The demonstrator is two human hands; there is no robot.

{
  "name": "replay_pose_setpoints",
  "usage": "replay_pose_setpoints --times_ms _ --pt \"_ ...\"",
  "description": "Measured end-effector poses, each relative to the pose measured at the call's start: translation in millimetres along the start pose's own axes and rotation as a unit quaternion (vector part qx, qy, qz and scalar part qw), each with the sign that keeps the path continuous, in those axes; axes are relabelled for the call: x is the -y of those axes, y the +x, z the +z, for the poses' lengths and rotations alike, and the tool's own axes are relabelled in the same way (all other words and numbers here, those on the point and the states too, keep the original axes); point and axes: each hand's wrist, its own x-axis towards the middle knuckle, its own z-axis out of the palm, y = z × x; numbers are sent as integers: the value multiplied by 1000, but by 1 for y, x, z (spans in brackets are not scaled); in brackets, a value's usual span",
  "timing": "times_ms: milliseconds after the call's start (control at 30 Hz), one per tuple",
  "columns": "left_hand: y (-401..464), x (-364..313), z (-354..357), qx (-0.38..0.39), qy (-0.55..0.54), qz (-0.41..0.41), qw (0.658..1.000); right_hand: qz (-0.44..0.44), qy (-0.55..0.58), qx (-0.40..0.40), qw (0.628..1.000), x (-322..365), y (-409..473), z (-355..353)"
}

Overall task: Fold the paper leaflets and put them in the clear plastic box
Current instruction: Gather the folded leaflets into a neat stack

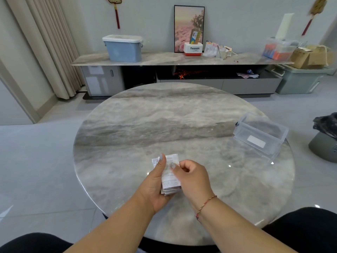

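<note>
Over the near part of a round marbled bench (164,114), a person's left hand (155,187) grips a small stack of folded leaflets (169,176), thumb laid along the stack's left edge and fingers curled underneath. The right hand (193,178) meets the stack from the right, its thumb and forefinger pinching the top leaflet while the other fingers curl into the palm; a thin red and gold bracelet (206,205) circles that wrist. The clear box (260,136) stands open on the bench's far right side, well apart from the hands.
</note>
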Motion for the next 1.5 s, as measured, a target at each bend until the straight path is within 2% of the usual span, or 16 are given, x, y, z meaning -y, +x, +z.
replay_pose_setpoints --times_ms 133,233,333,433,600,667,700,733,833,900,967,1100,1167,1267,1400,1500 --pt "-1 -1 0 -11 25 1 1000 -15 -54 10 998 -3 4 -1" --pt "1 1 2 -33 28 14 999 60 7 12 998 -4 3 -3" --pt "5 0 0 -54 14 41 998 171 83 82 978 0 1 -7" --pt "6 2 0 -56 42 52 996 186 79 152 967 -2 1 -10" --pt "5 8 7 -5 97 49 994 102 53 236 965 0 5 -17" --pt "7 6 7 8 116 86 990 28 -36 246 968 8 11 -29" --pt "8 5 6 1 142 114 983 -25 -128 237 963 13 15 -36" --pt "10 3 4 -16 189 146 971 -81 -241 219 942 18 20 -45" --pt "13 3 1 -61 350 224 907 -215 -484 193 826 21 32 -66" --pt "13 10 4 -60 406 240 880 -265 -559 182 765 8 35 -71" --pt "17 24 4 -54 448 228 863 -303 -587 174 730 -12 32 -68" --pt "28 44 -2 -71 509 162 843 -273 -563 211 751 -46 34 -61" --pt "31 45 -3 -88 543 170 818 -255 -553 220 762 -44 37 -63" --pt "34 43 -2 -97 550 172 812 -248 -513 242 785 -42 41 -69" --pt "38 46 -5 -95 568 165 800 -289 -534 236 759 -49 36 -69" --pt "39 46 -4 -100 576 165 795 -299 -537 215 759 -52 33 -67"
